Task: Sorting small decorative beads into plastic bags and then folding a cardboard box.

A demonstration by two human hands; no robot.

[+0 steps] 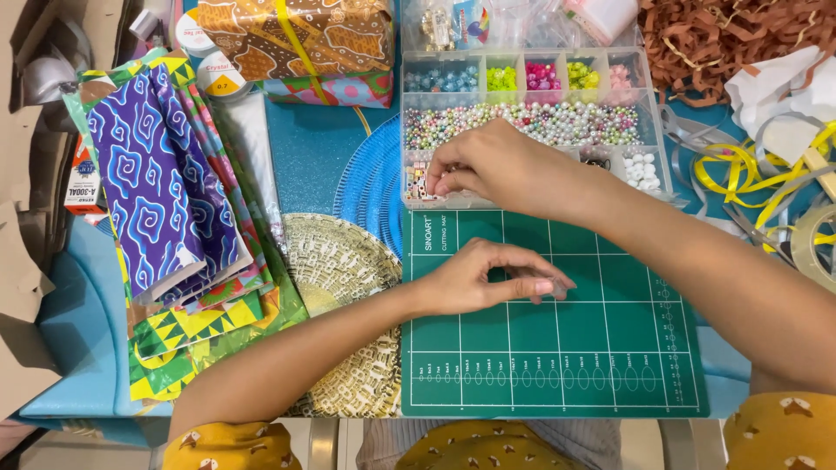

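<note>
My right hand reaches into the left lower compartment of a clear plastic bead organiser, fingertips pinched among small letter beads. Whether a bead is held cannot be told. My left hand rests on a green cutting mat, fingers curled, thumb and fingertips close together near something small and hard to make out. The organiser holds blue, green, pink and yellow beads in its top cells and mixed pearl beads in a long middle cell.
A stack of patterned wrapping papers lies at left, with a round woven gold mat and blue mat beside it. A wrapped box, thread spools, yellow and grey ribbons, tape roll and brown paper shred surround.
</note>
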